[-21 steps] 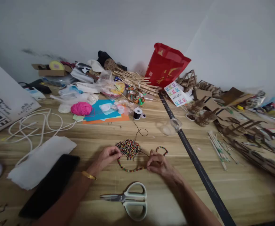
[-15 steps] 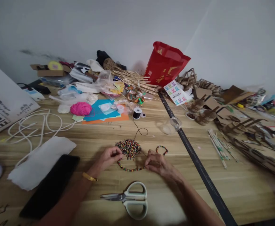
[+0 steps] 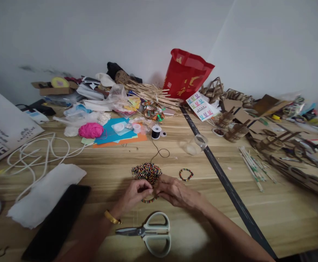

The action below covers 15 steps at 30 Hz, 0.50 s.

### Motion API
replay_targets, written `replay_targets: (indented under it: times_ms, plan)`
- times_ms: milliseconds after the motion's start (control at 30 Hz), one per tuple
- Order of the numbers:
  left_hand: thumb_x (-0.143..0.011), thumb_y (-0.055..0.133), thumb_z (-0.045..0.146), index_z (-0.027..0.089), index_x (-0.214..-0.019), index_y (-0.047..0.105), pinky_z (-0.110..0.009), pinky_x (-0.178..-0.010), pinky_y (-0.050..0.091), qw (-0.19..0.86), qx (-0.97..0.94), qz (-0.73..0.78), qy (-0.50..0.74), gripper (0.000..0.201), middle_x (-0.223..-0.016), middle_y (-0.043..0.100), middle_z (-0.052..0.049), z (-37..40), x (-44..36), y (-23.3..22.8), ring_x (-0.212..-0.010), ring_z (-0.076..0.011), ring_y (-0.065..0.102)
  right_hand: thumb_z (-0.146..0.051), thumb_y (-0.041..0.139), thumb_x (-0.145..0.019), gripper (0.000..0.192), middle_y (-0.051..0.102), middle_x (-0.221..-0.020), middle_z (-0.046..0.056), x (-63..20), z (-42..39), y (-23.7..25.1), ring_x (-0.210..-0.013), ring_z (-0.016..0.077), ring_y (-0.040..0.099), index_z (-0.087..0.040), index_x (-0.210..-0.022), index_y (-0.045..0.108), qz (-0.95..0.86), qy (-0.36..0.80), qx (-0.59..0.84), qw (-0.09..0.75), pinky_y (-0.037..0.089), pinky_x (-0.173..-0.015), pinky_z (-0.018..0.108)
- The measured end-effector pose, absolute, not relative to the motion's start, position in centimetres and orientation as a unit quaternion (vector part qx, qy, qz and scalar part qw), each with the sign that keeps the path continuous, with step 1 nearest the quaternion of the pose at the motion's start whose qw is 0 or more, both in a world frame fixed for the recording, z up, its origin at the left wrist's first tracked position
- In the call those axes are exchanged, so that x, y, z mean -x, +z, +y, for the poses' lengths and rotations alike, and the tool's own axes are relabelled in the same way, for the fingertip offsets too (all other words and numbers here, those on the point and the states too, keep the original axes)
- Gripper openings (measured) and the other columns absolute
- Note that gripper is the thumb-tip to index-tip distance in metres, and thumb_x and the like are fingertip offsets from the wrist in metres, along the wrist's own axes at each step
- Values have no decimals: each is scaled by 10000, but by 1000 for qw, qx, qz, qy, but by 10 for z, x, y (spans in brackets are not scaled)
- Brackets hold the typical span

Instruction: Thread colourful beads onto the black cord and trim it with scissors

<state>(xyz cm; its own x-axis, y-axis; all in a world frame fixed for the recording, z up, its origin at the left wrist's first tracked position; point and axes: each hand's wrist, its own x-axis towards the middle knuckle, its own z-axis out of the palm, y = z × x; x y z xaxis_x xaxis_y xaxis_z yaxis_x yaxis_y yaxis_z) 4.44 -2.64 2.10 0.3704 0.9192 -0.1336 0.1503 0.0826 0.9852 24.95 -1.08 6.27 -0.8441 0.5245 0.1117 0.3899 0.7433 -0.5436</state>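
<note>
Multicoloured bead strand (image 3: 149, 201): our left hand (image 3: 133, 194) and right hand (image 3: 175, 191) pinch it; we judge ends being joined, next needing steady tension.

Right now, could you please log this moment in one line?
left hand: at beaded strand; right hand: alongside; bead pile: beyond hands; scissors: lying flat

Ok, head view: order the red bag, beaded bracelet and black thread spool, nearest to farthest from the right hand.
1. Beaded bracelet, just ahead, rightward.
2. Black thread spool, farther ahead, leftward.
3. Red bag, standing near the wall.
</note>
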Motion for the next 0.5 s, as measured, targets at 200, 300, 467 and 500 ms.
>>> replay_targets:
  times_ms: [200, 300, 467, 500]
  plan:
    - [-677, 658, 441, 130, -699, 591, -215, -478, 347, 636, -549, 432, 329, 319, -610, 525, 14, -26, -43, 16, -510, -100, 430, -217, 448, -951, 156, 568, -873, 57, -235, -10, 57, -810, 151, 525, -166, -943, 595, -949, 179, 227, 125, 410, -720, 243]
    - [-680, 652, 463, 135, -679, 583, -213, -466, 321, 634, -563, 426, 314, 335, -579, 503, 21, -25, -42, 13, -495, -98, 412, -230, 461, -948, 142, 570, -873, 52, -234, -10, 51, -798, 151, 522, -165, -960, 587, -950, 159, 236, 130, 406, -708, 245]
    - [-698, 626, 486, 143, -606, 554, -216, -488, 274, 615, -598, 413, 304, 362, -536, 438, 34, -24, -44, 8, -523, -106, 367, -248, 482, -942, 132, 588, -888, 61, -236, -8, 48, -818, 155, 539, -166, -937, 586, -944, 178, 241, 139, 411, -726, 248]
    - [-700, 626, 476, 144, -595, 557, -218, -496, 270, 607, -605, 417, 303, 355, -535, 432, 35, -25, -44, 7, -531, -110, 365, -245, 474, -945, 138, 590, -886, 61, -237, -7, 48, -818, 155, 541, -168, -936, 587, -943, 180, 241, 140, 411, -727, 248]
